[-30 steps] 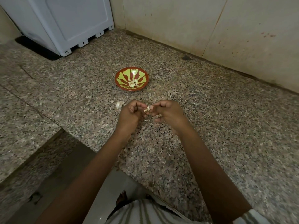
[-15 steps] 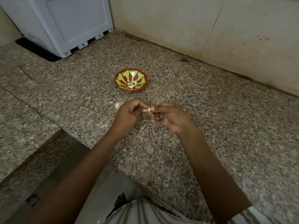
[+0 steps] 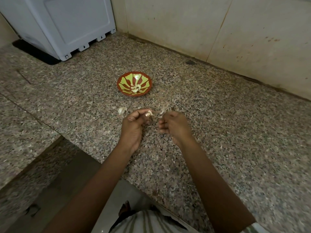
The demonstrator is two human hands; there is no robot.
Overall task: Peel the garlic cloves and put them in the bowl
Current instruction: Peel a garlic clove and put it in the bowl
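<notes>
Hands have drawn apart; half a second back both worked one clove. Left hand (image 3: 134, 126) pinches the garlic clove (image 3: 149, 113) at its fingertips. Right hand (image 3: 174, 126), fingers curled, seems to pinch a pale strip of skin (image 3: 161, 112), though it is blurred. Bowl (image 3: 125, 79) at 12 o'clock holds peeled cloves (image 3: 136, 89). Spare garlic piece (image 3: 122, 111) lies on the desk (image 3: 218, 132), 10 o'clock of the left hand. Likely the skin is coming off and the clove goes to the bowl soon.
</notes>
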